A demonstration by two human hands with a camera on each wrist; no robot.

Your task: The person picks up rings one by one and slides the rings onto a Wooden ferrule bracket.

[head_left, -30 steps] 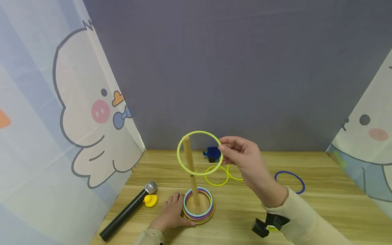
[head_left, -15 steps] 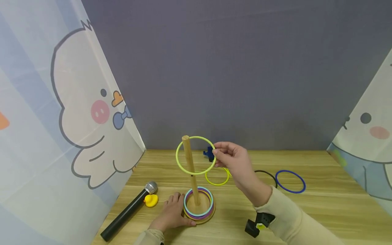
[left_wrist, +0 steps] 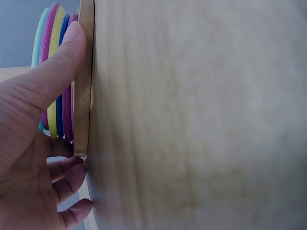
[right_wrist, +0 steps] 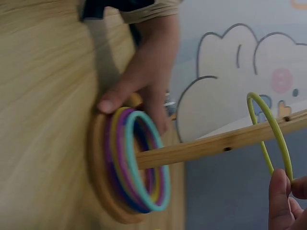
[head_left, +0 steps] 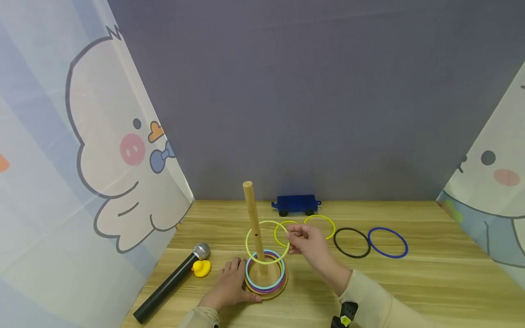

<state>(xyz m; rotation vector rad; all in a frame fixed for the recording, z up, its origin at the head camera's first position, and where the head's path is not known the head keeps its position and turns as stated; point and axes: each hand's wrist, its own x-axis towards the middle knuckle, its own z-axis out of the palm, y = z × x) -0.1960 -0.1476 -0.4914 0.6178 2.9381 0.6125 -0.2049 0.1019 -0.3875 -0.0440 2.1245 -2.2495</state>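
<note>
Right hand [head_left: 314, 248] pinches the yellow-green ring [right_wrist: 277, 125] around the post [head_left: 252, 209]; tilting may jam it there. Left hand [head_left: 231, 284] grips the base [head_left: 255, 278] below the post; slackening may permit tipping.

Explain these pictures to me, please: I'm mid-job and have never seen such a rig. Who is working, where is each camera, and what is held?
There is no robot, just a person's two bare hands. The wide picture comes from a camera worn on the head, looking forward and down; the other two come from a camera on each wrist.

The left hand grips the base of a wooden post. Stacked rings lie around it, light blue on top. The right hand pinches a yellow-green ring, which is around the post, above that stack.

On the table, a mic and duck are to the left, a blue cart is at the back, and two yellow rings, a black ring and a blue ring lie right of the post.
</note>
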